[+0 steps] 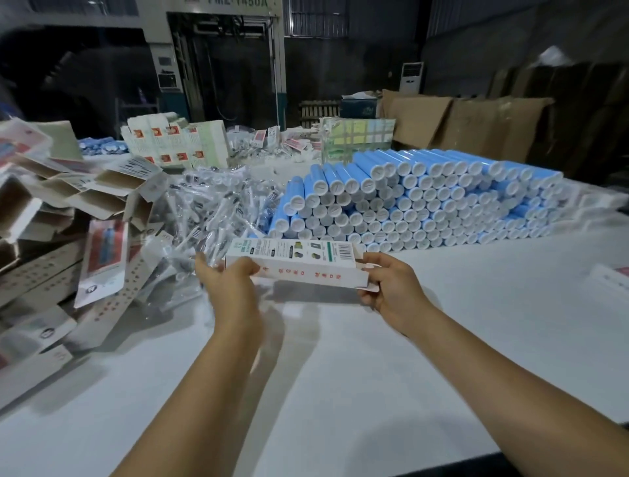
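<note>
Left hand [228, 284] grips the left end of a white box [296, 260]; right hand [388, 282] pinches its right end (flap open), above the table [340, 391]. Beyond the hands: blue tubes [425, 201] stacked; bagged toothbrushes [211, 204] beyond the left hand.

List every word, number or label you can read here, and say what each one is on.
"1450": on the machine sign at the back, cropped; neighbouring letters unclear.
Carton held by the left hand and right hand: red characters, green print, barcode digits, all too blurred.
Flat cartons at left: print too blurred.
Blue tubes: caps show no readable text.
</note>
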Motion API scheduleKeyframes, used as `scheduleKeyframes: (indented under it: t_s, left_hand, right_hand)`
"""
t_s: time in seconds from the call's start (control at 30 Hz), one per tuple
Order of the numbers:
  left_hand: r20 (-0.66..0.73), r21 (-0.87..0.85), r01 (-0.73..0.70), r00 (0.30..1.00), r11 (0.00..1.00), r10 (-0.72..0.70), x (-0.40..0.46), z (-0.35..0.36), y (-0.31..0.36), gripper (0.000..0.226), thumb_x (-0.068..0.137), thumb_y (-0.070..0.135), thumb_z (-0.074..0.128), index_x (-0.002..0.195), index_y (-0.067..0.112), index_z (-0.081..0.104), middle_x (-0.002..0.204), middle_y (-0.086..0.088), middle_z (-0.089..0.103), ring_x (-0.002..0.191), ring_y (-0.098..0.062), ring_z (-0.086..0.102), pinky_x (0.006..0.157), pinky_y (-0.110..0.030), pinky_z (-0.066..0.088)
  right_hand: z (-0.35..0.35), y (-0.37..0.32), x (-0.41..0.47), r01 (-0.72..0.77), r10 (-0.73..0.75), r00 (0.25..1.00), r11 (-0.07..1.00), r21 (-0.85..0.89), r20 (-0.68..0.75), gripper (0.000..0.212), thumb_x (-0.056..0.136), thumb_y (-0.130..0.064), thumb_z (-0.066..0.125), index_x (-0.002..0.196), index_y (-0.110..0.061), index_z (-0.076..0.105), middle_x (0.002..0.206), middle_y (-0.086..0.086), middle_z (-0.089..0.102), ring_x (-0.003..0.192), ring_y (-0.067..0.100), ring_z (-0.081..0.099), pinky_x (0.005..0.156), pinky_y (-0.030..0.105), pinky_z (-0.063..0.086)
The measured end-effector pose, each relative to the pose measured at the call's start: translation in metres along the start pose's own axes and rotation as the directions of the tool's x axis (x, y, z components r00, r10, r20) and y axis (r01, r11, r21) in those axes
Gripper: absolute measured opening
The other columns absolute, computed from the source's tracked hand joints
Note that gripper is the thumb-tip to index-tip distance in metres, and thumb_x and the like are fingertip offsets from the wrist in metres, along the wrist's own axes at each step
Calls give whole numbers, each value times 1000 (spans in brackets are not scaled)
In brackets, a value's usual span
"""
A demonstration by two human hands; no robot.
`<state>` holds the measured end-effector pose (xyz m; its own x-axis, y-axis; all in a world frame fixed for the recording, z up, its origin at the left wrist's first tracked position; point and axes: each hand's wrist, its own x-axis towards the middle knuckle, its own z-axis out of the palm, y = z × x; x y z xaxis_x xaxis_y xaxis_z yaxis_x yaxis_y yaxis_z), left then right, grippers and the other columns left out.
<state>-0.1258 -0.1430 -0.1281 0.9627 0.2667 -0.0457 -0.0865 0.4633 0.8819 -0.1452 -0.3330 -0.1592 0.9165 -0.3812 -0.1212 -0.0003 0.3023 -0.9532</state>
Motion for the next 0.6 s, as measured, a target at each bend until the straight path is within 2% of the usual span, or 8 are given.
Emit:
scheduleKeyframes:
  t_s: [0.03,0.07,0.1,0.17,0.23,0.37,0.5,0.6]
  left_hand:
    - [20,261,-244,969,934,247,3,-6,1,83,78,-3,54,149,23,21,146,-8,35,129,-26,40,102,-41,42]
    - [161,475,-482,870,736,466,4,-11,0,88,77,3,61,149,26,16,152,-5,25,139,-26,25,113,-46,26]
    - [369,607,-647,744,462,557,4,-14,-2,90,77,14,68,150,26,15,154,-3,21,142,-25,16,117,-47,12]
    - [692,674,-739,621,-21,368,0,-11,-10,95,79,49,67,151,28,9,158,2,13,144,-20,2,115,-47,-12]
    - [745,659,-700,657,-274,113,-3,-5,-21,107,74,74,54,151,29,-6,159,8,4,145,-18,-10,105,-51,-28]
    - [756,617,-685,653,-387,50,-2,-1,-24,101,74,78,48,149,25,6,144,2,32,140,-24,16,109,-62,-11]
    - [794,589,-744,606,-315,50,-1,0,-19,77,77,68,57,134,27,27,123,2,41,118,-22,39,105,-44,23]
    - [833,526,-753,549,-395,61,5,-10,-13,59,82,64,53,125,28,33,119,6,43,110,-21,41,87,-36,28]
  right_hand:
    - [0,0,0,-2,2,1000,1000,-20,-7,31,82,13,44,86,-12,63,75,14,71,40,16,44,37,21,32]
    - [0,0,-1,-3,3,1000,999,-49,-6,31,82,12,44,85,-13,63,77,15,71,40,16,43,38,22,31]
    - [0,0,-2,-2,2,1000,997,-81,1,32,83,12,44,86,-13,63,80,16,70,40,17,42,39,22,31]
    - [1,0,-4,12,-8,999,992,-126,33,33,84,12,42,86,-13,64,84,17,68,39,17,43,39,22,32]
    - [2,0,-6,28,-18,997,990,-137,76,33,86,12,42,87,-12,64,84,14,69,39,17,47,38,22,33]
    - [0,0,-7,33,-16,992,990,-137,125,32,87,11,42,89,-12,64,79,12,71,38,16,45,37,21,33]
    - [0,1,-8,99,-79,993,960,-262,86,28,87,5,48,88,-16,66,75,10,66,45,15,49,38,20,36]
    - [1,-11,-4,227,-264,963,904,-362,-54,21,88,-1,53,90,-15,68,74,0,61,59,12,51,47,23,42]
